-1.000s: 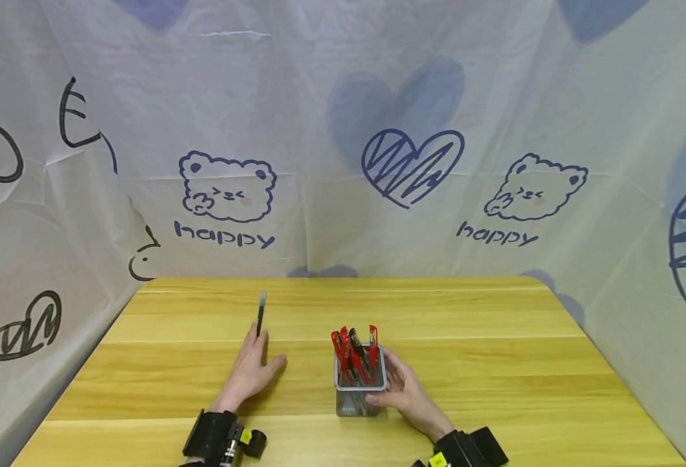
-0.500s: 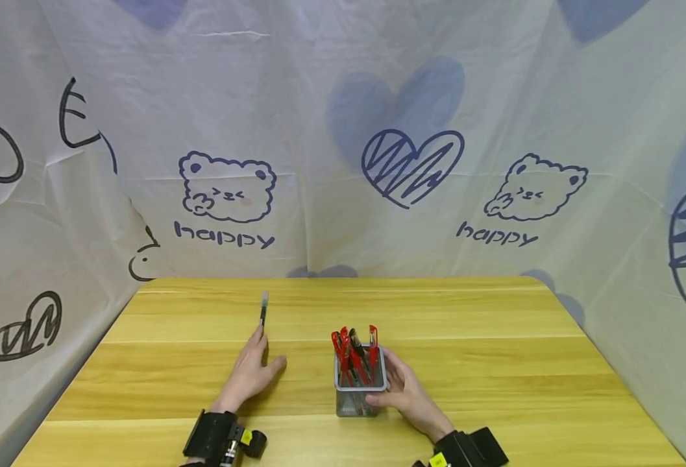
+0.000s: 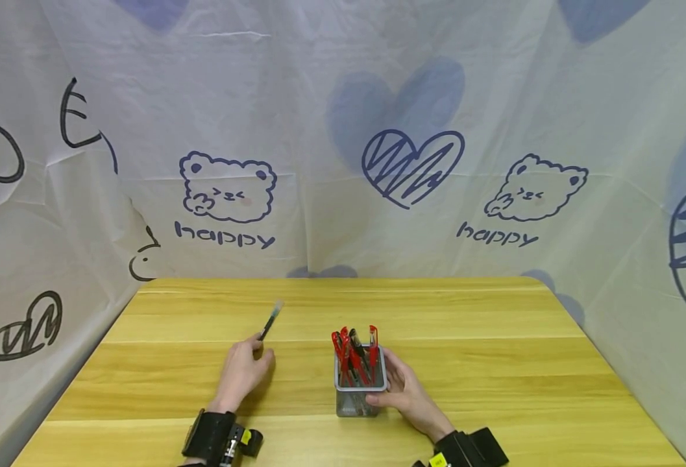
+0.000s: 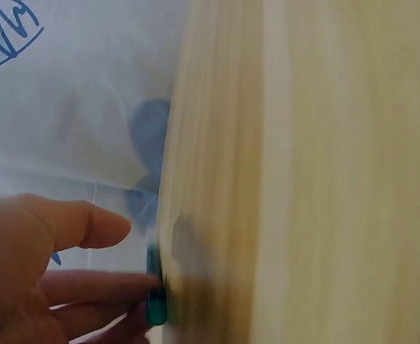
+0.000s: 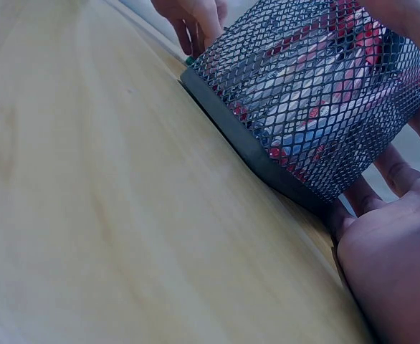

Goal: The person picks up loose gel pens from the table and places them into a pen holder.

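Note:
A dark pen [image 3: 269,320] with a clear cap lies at a slant on the table, left of centre. My left hand [image 3: 240,371] touches its near end with bent fingertips. In the left wrist view the pen's green end [image 4: 157,309] shows against the fingertips, while the thumb [image 4: 99,226] stands apart from it. To the right, a black mesh pen holder [image 3: 357,403] stands upright. Several red pens [image 3: 373,353] and a black pen [image 3: 357,344] fill it. My right hand [image 3: 411,397] grips the holder's right side, the thumb on its near face; some fingers are hidden behind it.
The wooden table [image 3: 483,350] extends to a pale fabric backdrop [image 3: 331,227] with printed hearts and bears along its back and sides. Black straps with small cameras, such as the left wrist strap [image 3: 209,436], sit on both wrists.
My left fingers have bent and drawn back toward me. The pen has turned, its far end swinging right and nearer. My right hand and the pen holder have stayed in place.

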Available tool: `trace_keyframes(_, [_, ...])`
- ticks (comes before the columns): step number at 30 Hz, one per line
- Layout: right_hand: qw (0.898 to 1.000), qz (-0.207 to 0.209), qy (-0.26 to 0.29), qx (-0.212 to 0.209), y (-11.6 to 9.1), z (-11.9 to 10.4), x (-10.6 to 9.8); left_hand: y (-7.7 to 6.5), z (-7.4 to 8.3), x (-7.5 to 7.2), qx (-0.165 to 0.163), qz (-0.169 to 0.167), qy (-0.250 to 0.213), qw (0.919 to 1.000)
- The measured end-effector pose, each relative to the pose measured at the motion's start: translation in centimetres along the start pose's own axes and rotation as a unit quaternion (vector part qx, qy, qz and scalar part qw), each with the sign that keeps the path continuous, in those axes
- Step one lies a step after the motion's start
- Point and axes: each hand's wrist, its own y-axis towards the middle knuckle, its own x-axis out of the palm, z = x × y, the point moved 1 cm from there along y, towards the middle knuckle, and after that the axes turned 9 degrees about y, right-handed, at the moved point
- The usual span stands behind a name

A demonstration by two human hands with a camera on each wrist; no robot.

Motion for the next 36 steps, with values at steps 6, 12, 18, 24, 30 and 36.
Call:
trace_keyframes(6, [1.0, -0.001, 0.005, -0.001, -0.1, 0.0, 0.0, -0.3, -0.2, -0.6, -0.022, 0.009, -0.004, 0.9997])
trace_keyframes(12, [1.0, 0.0, 0.002, -0.002, -0.1, 0.0, 0.0, -0.3, -0.1, -0.4, -0.008, -0.018, 0.005, 0.9998])
trace_keyframes(18, [1.0, 0.003, -0.001, 0.0, 0.0, 0.0, 0.0, -0.6, 0.3, -0.3, 0.052, -0.039, 0.05, 0.9967])
trace_keyframes(24, [1.0, 0.004, -0.001, 0.003, 0.0, 0.1, -0.1, -0.9, 0.4, -0.4, 0.062, -0.036, 0.094, 0.993])
trace_keyframes(30, [1.0, 0.005, -0.002, 0.005, 0.0, 0.1, -0.1, -0.9, 0.4, -0.4, 0.046, -0.046, 0.143, 0.9875])
trace_keyframes(36, [1.0, 0.004, -0.003, 0.003, 0.0, 0.1, -0.1, -0.7, 0.5, -0.4, 0.042, -0.044, 0.147, 0.9873])
